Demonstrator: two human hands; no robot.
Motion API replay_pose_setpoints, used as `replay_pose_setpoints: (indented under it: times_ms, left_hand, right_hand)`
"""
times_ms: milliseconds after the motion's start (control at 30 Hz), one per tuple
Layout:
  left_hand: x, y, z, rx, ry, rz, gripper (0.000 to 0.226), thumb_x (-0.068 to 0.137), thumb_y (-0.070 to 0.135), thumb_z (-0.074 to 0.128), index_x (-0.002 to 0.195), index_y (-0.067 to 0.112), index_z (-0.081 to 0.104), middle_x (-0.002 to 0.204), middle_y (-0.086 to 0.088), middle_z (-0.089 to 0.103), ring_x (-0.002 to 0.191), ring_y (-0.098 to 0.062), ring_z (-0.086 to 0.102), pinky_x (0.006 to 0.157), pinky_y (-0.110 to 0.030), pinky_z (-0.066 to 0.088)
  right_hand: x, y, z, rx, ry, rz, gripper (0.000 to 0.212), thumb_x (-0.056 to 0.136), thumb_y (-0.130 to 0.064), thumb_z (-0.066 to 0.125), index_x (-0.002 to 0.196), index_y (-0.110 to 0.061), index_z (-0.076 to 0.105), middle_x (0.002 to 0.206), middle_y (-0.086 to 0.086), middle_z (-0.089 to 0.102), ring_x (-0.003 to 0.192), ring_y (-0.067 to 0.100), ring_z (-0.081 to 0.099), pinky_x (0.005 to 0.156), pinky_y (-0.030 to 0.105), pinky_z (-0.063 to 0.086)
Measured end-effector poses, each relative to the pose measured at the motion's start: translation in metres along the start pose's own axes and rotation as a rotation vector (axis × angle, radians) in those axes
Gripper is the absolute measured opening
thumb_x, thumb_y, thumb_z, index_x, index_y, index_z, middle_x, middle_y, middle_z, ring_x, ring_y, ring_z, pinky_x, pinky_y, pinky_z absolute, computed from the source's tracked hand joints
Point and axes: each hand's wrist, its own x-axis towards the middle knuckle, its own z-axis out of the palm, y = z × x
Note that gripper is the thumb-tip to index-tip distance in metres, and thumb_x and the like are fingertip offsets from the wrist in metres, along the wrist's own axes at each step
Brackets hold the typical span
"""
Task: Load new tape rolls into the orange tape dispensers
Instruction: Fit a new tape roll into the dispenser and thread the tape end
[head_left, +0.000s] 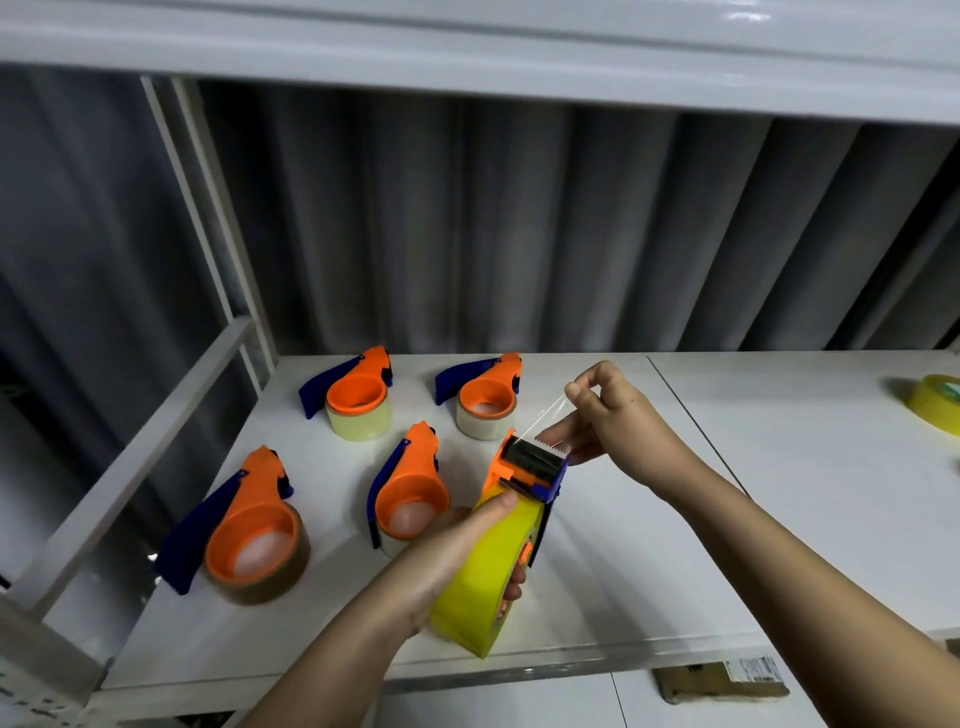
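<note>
My left hand (457, 545) grips a yellow tape roll (485, 582) seated in an orange and blue tape dispenser (530, 465), held upright above the white shelf (623, 545). The thumb lies across the top of the roll. My right hand (608, 415) pinches the clear tape end (545, 421) and holds it stretched up from the dispenser's toothed blade. Several other orange dispensers with tape rolls lie flat on the shelf to the left: one front left (249, 530), one in the middle (410, 493), two at the back (358, 400) (485, 397).
A loose yellow tape roll (935, 402) lies at the far right edge of the shelf. A white frame post (218, 218) rises at the left, grey curtain behind. A cardboard box (722, 680) sits below the shelf's front edge.
</note>
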Motion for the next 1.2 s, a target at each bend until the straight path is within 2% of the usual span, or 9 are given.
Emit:
replay_pose_setpoints:
  times_ms: [367, 633, 733, 767, 833, 900, 933, 1033, 1200]
  left_hand:
    - [0.002, -0.011, 0.000, 0.129, -0.057, 0.070, 0.017, 0.096, 0.019, 0.050, 0.084, 0.017, 0.060, 0.056, 0.006, 0.069, 0.050, -0.004, 0.066, 0.048, -0.015, 0.051]
    - [0.010, -0.012, -0.004, 0.201, -0.053, 0.051, 0.017, 0.095, 0.031, 0.051, 0.091, 0.019, 0.063, 0.069, 0.003, 0.073, 0.062, -0.008, 0.070, 0.060, -0.020, 0.056]
    - [0.010, -0.010, -0.012, 0.612, 0.053, 0.120, 0.061, 0.076, 0.077, 0.044, 0.096, 0.022, 0.064, 0.089, -0.001, 0.071, 0.088, -0.015, 0.067, 0.089, -0.037, 0.053]
    - [0.009, -0.007, -0.014, 0.808, 0.135, 0.173, 0.068, 0.072, 0.083, 0.038, 0.097, 0.025, 0.062, 0.089, 0.002, 0.067, 0.090, -0.015, 0.064, 0.089, -0.038, 0.051]
    - [0.006, 0.007, -0.013, 0.980, 0.357, 0.373, 0.052, 0.081, 0.074, 0.038, 0.099, 0.029, 0.055, 0.092, 0.010, 0.062, 0.090, -0.010, 0.059, 0.082, -0.033, 0.050]
    - [0.015, 0.029, -0.008, 0.815, 0.418, 0.538, 0.031, 0.086, 0.059, 0.048, 0.096, 0.030, 0.054, 0.094, 0.012, 0.062, 0.091, -0.007, 0.058, 0.080, -0.031, 0.050]
    - [0.025, 0.041, -0.004, 0.721, 0.372, 0.523, 0.026, 0.086, 0.054, 0.052, 0.094, 0.030, 0.055, 0.095, 0.010, 0.063, 0.092, -0.008, 0.059, 0.083, -0.032, 0.050]
    - [0.052, 0.073, 0.014, 0.522, 0.178, 0.302, 0.023, 0.089, 0.046, 0.055, 0.090, 0.023, 0.059, 0.099, -0.002, 0.067, 0.095, -0.017, 0.063, 0.092, -0.037, 0.049]
    - [0.069, 0.092, 0.026, 0.352, 0.101, 0.149, 0.020, 0.087, 0.033, 0.059, 0.076, 0.016, 0.059, 0.086, 0.000, 0.069, 0.078, -0.014, 0.068, 0.078, -0.031, 0.050]
  right_hand:
    - [0.011, 0.002, -0.003, -0.144, -0.047, 0.013, 0.015, 0.103, -0.028, 0.038, 0.091, -0.020, 0.039, 0.069, 0.010, 0.072, 0.056, 0.020, 0.068, 0.055, 0.029, 0.055]
    - [0.019, 0.001, -0.006, -0.116, -0.119, 0.004, 0.014, 0.103, -0.028, 0.038, 0.093, -0.017, 0.040, 0.072, 0.009, 0.074, 0.059, 0.021, 0.070, 0.057, 0.028, 0.058]
    - [0.022, -0.002, -0.011, -0.111, -0.203, 0.029, 0.015, 0.103, -0.029, 0.039, 0.092, -0.018, 0.040, 0.079, 0.013, 0.074, 0.064, 0.024, 0.071, 0.062, 0.032, 0.058]
    - [0.023, -0.003, -0.013, -0.106, -0.228, 0.039, 0.015, 0.103, -0.029, 0.039, 0.092, -0.018, 0.040, 0.081, 0.014, 0.074, 0.065, 0.025, 0.071, 0.063, 0.033, 0.058]
    - [0.025, -0.004, -0.016, -0.094, -0.267, 0.057, 0.015, 0.103, -0.028, 0.039, 0.092, -0.018, 0.040, 0.084, 0.016, 0.074, 0.066, 0.024, 0.071, 0.063, 0.032, 0.059]
    - [0.027, -0.005, -0.018, -0.085, -0.287, 0.072, 0.015, 0.103, -0.028, 0.039, 0.093, -0.017, 0.040, 0.085, 0.017, 0.074, 0.066, 0.024, 0.071, 0.061, 0.029, 0.059]
    - [0.027, -0.005, -0.018, -0.083, -0.290, 0.078, 0.015, 0.103, -0.028, 0.039, 0.093, -0.017, 0.040, 0.085, 0.017, 0.074, 0.066, 0.024, 0.071, 0.061, 0.029, 0.059]
    - [0.028, -0.005, -0.018, -0.080, -0.290, 0.083, 0.015, 0.103, -0.026, 0.038, 0.093, -0.015, 0.041, 0.083, 0.015, 0.074, 0.066, 0.024, 0.071, 0.061, 0.030, 0.059]
    - [0.028, -0.005, -0.018, -0.066, -0.294, 0.078, 0.014, 0.103, -0.024, 0.037, 0.096, -0.012, 0.040, 0.078, 0.013, 0.074, 0.064, 0.024, 0.070, 0.060, 0.030, 0.058]
